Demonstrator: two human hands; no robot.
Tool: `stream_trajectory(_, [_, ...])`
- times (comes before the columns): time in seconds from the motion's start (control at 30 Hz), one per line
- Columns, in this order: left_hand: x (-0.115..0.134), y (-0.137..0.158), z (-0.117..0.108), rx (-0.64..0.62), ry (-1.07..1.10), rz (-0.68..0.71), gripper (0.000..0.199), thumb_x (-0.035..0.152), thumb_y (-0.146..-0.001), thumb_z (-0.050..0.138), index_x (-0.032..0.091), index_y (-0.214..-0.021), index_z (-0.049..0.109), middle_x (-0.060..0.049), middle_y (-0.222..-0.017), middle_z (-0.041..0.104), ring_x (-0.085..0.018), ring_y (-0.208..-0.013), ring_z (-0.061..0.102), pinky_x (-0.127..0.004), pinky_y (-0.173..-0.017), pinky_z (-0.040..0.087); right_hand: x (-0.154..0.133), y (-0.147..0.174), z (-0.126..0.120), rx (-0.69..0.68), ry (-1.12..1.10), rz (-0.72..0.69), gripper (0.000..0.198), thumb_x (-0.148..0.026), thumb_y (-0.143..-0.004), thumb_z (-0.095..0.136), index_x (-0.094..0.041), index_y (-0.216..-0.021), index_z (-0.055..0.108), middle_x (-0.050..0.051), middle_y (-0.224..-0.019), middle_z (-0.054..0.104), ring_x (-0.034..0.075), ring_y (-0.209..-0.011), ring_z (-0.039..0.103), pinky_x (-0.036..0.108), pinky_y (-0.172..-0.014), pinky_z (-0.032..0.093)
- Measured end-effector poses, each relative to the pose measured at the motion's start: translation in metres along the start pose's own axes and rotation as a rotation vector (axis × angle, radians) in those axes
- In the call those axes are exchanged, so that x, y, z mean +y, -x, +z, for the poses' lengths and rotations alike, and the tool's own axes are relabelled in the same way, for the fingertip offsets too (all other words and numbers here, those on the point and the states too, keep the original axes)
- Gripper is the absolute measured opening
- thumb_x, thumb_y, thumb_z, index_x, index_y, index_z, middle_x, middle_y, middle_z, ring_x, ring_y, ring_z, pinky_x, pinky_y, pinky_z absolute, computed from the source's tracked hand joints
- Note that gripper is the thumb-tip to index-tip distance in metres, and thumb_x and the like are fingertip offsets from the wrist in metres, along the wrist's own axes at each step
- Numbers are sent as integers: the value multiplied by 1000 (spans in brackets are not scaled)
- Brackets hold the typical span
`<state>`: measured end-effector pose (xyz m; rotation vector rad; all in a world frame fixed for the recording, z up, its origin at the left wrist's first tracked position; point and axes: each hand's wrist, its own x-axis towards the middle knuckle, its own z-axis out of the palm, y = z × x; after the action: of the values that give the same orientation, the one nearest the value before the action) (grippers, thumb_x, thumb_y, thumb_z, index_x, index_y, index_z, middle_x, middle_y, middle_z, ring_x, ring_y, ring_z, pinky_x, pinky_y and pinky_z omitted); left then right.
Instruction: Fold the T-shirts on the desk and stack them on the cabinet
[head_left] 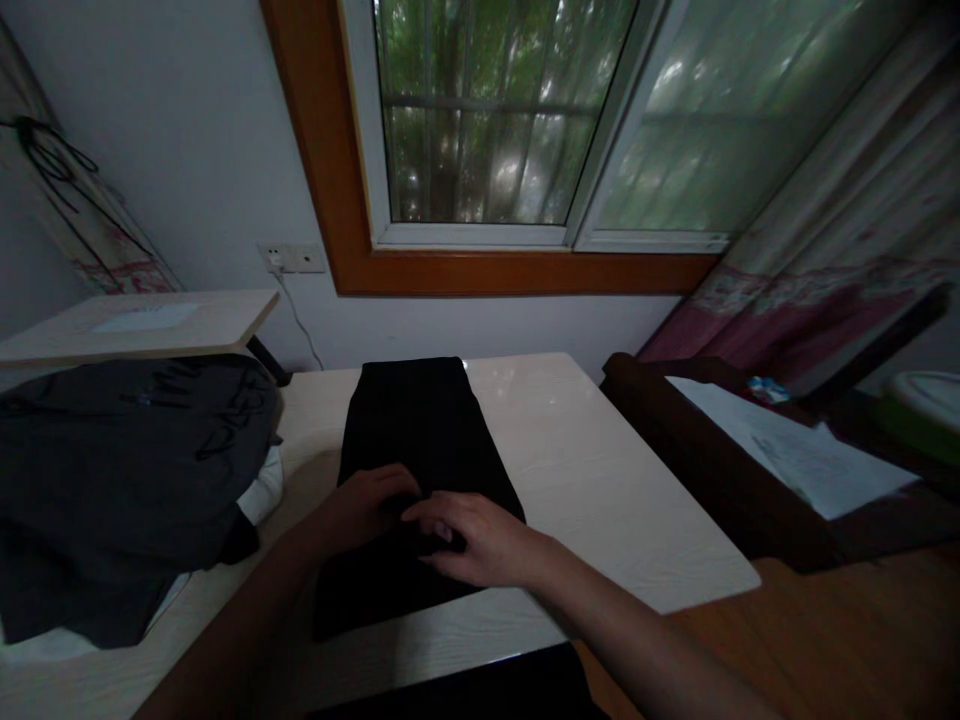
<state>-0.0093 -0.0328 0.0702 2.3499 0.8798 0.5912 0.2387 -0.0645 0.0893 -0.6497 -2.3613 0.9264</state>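
Observation:
A black garment, folded into a long narrow shape, lies flat on the pale wooden table. Which kind of garment it is, I cannot make out. My left hand rests on its near half, the fingers curled down into the dark cloth. Close beside it, my right hand bends its fingers toward the left fingertips, closed at the cloth. The fingertips of both hands nearly meet around the garment's middle, where shadow hides details of the grip.
A heap of dark grey clothes with white cloth beneath lies at the table's left. Behind it stands a raised board. A cord hangs from the wall socket. Dark wooden furniture holding white sheets stands right, below a curtain.

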Motion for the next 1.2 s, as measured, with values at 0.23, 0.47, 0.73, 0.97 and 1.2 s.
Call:
stream_trajectory(0.23, [0,11,-3,78,35,70,28,2,-80,51,19,-95,67,-2,-90,66,-14,-83,63,-25,-75,48,19,26,-13,-3,-13,71,64,-45,-79,82,-22,-133,55,5,-105,63,17,-89,61,30,-79,52])
stream_trajectory(0.47, [4,17,0,79,112,105,39,2,-84,48,22,-107,71,-3,-94,64,-14,-87,63,-26,-78,48,40,49,-32,-62,85,170,25,-40,-93,69,-18,-106,69,5,-97,62,16,-89,61,29,-81,50])
stream_trajectory(0.73, [3,24,-5,113,206,110,24,21,-97,51,22,-108,73,-6,-95,64,-16,-87,63,-29,-77,48,52,64,-40,-164,181,256,15,-33,-86,76,-19,-87,69,1,-87,62,14,-80,59,25,-73,45])
stream_trajectory(0.97, [11,21,4,-117,371,-64,16,32,-92,67,24,-102,77,-2,-94,55,-11,-76,63,-23,-66,56,49,64,-41,-176,181,270,25,-41,-84,78,-20,-94,70,1,-90,63,14,-78,60,25,-71,45])
stream_trajectory(1.2, [30,14,0,133,619,-33,14,30,-98,59,18,-100,65,0,-97,50,-6,-62,67,-20,-55,59,40,58,-31,-122,200,165,50,-61,-75,80,-19,-99,65,3,-94,62,17,-83,59,28,-73,45])
